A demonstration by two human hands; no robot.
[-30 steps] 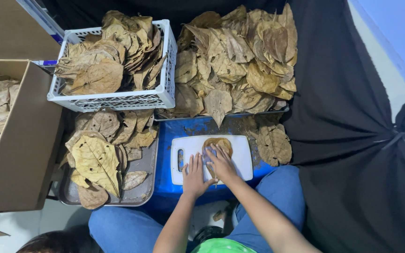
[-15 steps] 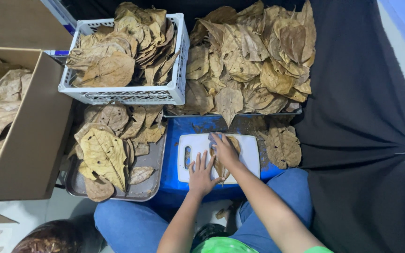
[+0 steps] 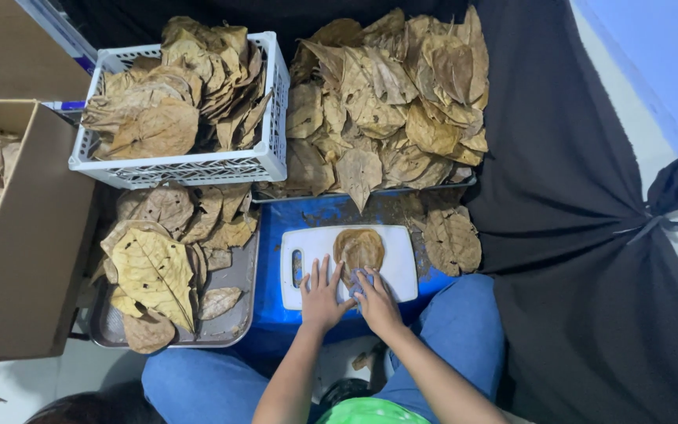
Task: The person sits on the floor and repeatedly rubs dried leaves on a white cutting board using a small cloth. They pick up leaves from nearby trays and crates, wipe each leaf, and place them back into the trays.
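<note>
Two hands on a white cutting board [image 3: 398, 271], left hand [image 3: 322, 294] flat, right hand [image 3: 376, 300] clutching half-hidden blue cloth [image 3: 357, 284]

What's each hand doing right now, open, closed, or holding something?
Left hand: open, flat on the white cutting board, holding nothing.
Right hand: closed on a small blue cloth, at the brown leaf.
</note>
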